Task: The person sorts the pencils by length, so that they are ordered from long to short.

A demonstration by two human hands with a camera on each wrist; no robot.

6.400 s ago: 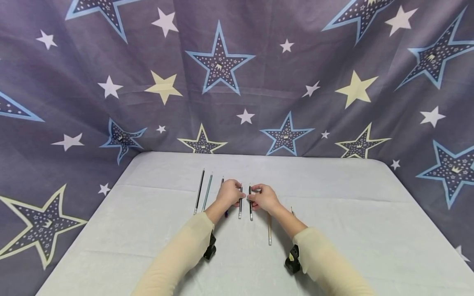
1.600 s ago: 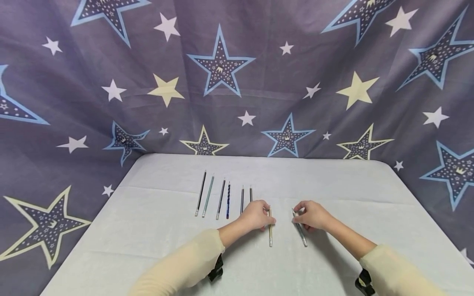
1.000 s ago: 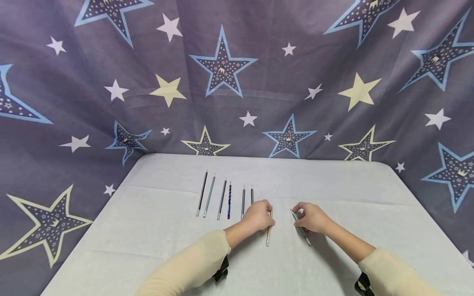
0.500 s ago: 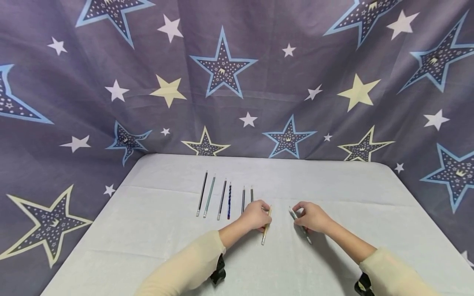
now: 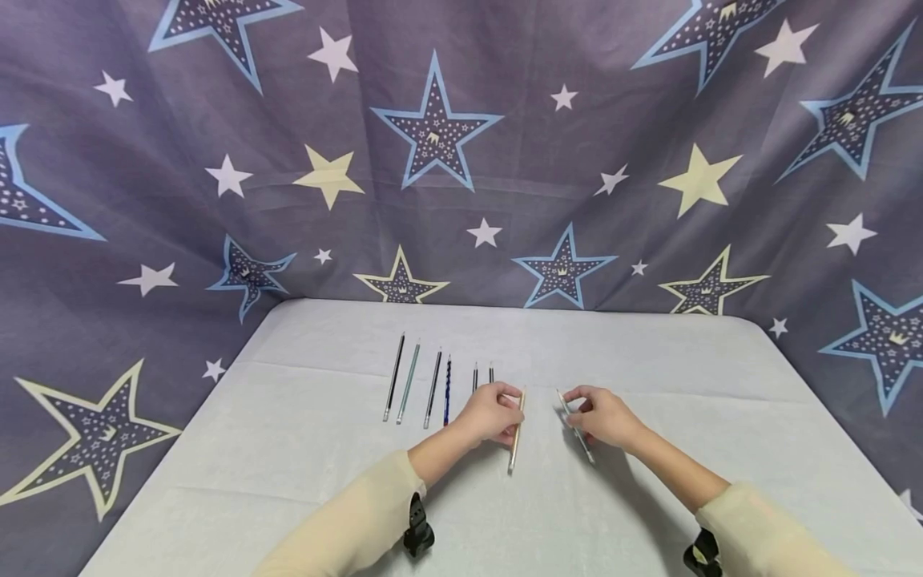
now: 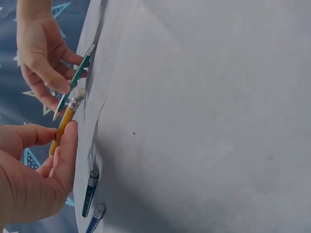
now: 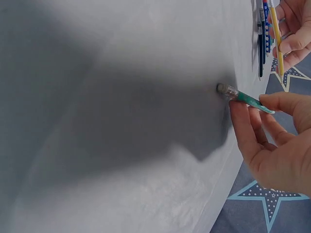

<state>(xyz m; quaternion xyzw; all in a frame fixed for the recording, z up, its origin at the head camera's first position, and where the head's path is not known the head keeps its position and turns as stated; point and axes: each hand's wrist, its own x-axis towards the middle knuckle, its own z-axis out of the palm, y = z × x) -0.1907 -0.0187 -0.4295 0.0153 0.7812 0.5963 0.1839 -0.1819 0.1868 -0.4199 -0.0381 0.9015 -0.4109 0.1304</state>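
Note:
My left hand point(image 5: 492, 413) pinches a yellow pencil point(image 5: 516, 441) between thumb and fingers, its eraser end toward me. In the left wrist view the yellow pencil point(image 6: 65, 121) shows a metal ferrule and a pale eraser. My right hand point(image 5: 604, 417) pinches a green pencil point(image 5: 579, 437), which slants with its tip to the upper left. The right wrist view shows the green pencil point(image 7: 247, 99) held between thumb and fingers, eraser pointing away from the palm. A gap separates the two held pencils. Two dark pencils point(image 5: 475, 377) lie just beyond my left hand, partly hidden by it.
Left of my hands, several pencils lie roughly parallel on the white-covered table point(image 5: 288, 449): a black one point(image 5: 393, 377), a teal one point(image 5: 408, 381), another dark one point(image 5: 433, 387) and a blue patterned one point(image 5: 447, 389). A star-printed curtain point(image 5: 461, 200) hangs behind the table.
Earlier, both hands were at the two dark pencils; they have since moved right to the yellow and green ones. In the last second both hands shifted slightly away from me, and the held pencils tilted.

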